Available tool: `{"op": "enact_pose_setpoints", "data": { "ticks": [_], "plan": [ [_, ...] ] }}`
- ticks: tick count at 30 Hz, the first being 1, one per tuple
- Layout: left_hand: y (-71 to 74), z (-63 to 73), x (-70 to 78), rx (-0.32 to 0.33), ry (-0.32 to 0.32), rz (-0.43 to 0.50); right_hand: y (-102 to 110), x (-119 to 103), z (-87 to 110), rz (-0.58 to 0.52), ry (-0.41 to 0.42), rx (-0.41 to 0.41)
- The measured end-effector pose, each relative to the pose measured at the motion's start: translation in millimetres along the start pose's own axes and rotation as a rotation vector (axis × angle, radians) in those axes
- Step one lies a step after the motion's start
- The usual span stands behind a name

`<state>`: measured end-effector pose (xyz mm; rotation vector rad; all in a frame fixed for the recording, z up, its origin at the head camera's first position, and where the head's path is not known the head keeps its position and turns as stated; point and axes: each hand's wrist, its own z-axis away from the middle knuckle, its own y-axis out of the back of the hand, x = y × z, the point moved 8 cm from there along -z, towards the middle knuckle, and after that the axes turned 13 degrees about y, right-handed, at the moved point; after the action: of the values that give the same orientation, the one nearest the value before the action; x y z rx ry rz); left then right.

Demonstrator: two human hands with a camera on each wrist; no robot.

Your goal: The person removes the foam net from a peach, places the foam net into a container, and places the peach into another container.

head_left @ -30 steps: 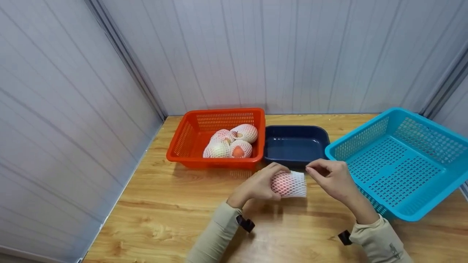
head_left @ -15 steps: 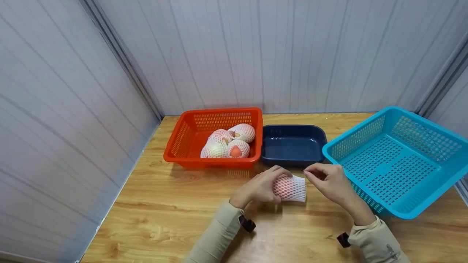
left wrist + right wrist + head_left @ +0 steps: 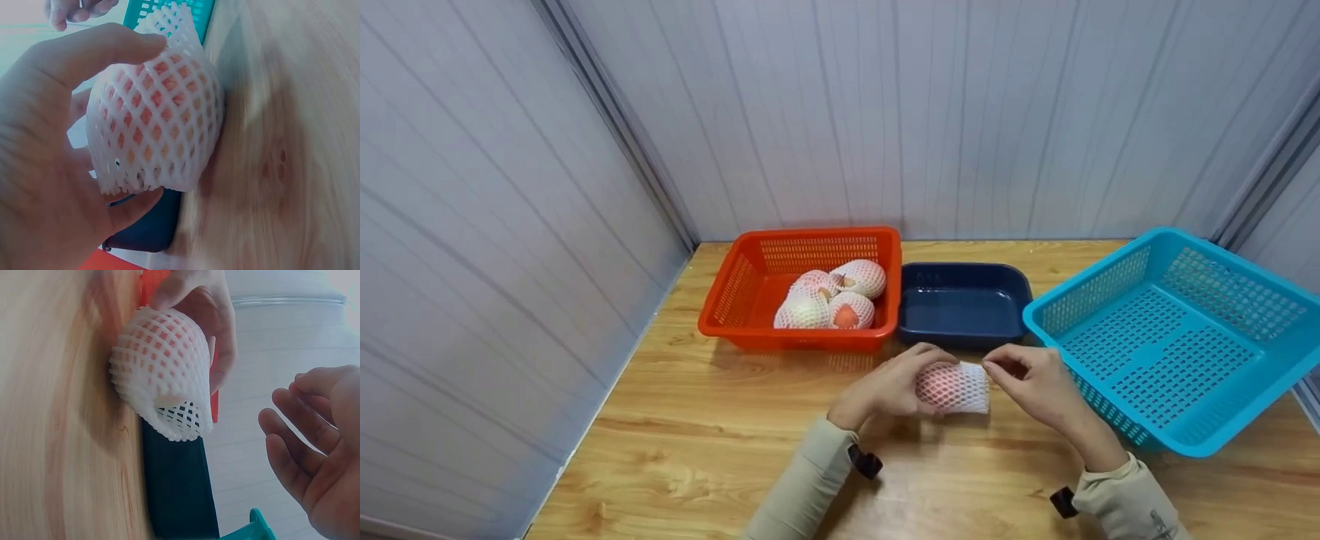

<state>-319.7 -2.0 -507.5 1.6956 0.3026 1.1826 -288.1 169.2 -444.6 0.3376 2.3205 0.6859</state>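
Note:
In the head view my left hand [image 3: 889,384] grips a round pinkish-red fruit [image 3: 939,386] from its left side, just above the wooden table. A white foam net sleeve [image 3: 975,388] wraps the fruit and extends past it to the right; the right wrist view shows its open end. The left wrist view has the thumb and fingers bent around the netted fruit [image 3: 157,115]. My right hand [image 3: 1039,382] hovers beside the sleeve's end with thumb and index tip together. Its fingers [image 3: 298,444] are loosely bent and apart from the net, with nothing visible in them.
Several net-wrapped fruits lie in a red-orange basket [image 3: 791,339] at the back left. Beside it is a dark blue tray [image 3: 966,334]. A turquoise basket [image 3: 1147,349] stands on the right, close to my right hand. Pale panel walls [image 3: 960,120] enclose the table's back and sides.
The left hand keeps its grip on the netted fruit, which tilted slightly and has levelled again. The right hand stays beside the sleeve's end, shifted a little; the head view has moved slightly.

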Motion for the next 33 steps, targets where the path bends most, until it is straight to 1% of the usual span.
{"op": "enact_pose_setpoints", "data": {
  "ticks": [6, 10, 13, 16, 21, 25, 28, 31, 33],
  "plan": [
    [5.9, 1.6, -7.7, 0.068, 0.033, 0.04, -2.5, 1.4, 3.5, 0.005, -0.014, 0.002],
    [8.5, 1.1, -13.9, 0.089, 0.057, 0.052, -5.7, 1.8, 5.7, 0.011, -0.012, -0.017],
    [10.5, 0.0, -17.4, 0.105, 0.068, 0.07, -5.6, 2.3, 6.3, 0.017, -0.02, -0.015],
    [12.0, -1.1, -18.9, 0.115, 0.068, 0.097, -4.3, 2.7, 6.3, 0.02, -0.028, -0.012],
    [15.6, 1.8, -19.8, 0.137, 0.056, 0.104, -5.1, 3.1, 7.2, 0.031, -0.045, -0.029],
    [21.6, 7.9, -22.2, 0.157, 0.062, 0.115, -5.1, 2.9, 6.3, 0.034, -0.067, -0.04],
    [26.6, 15.8, -23.2, 0.173, 0.064, 0.127, -4.2, 1.0, 6.2, 0.032, -0.072, -0.046],
    [31.4, 25.1, -22.8, 0.183, 0.06, 0.149, -1.5, -2.1, 7.4, 0.035, -0.059, -0.044],
    [35.0, 31.6, -20.6, 0.195, 0.042, 0.158, 1.4, -4.7, 8.4, 0.044, -0.038, -0.037]
  ]
}}
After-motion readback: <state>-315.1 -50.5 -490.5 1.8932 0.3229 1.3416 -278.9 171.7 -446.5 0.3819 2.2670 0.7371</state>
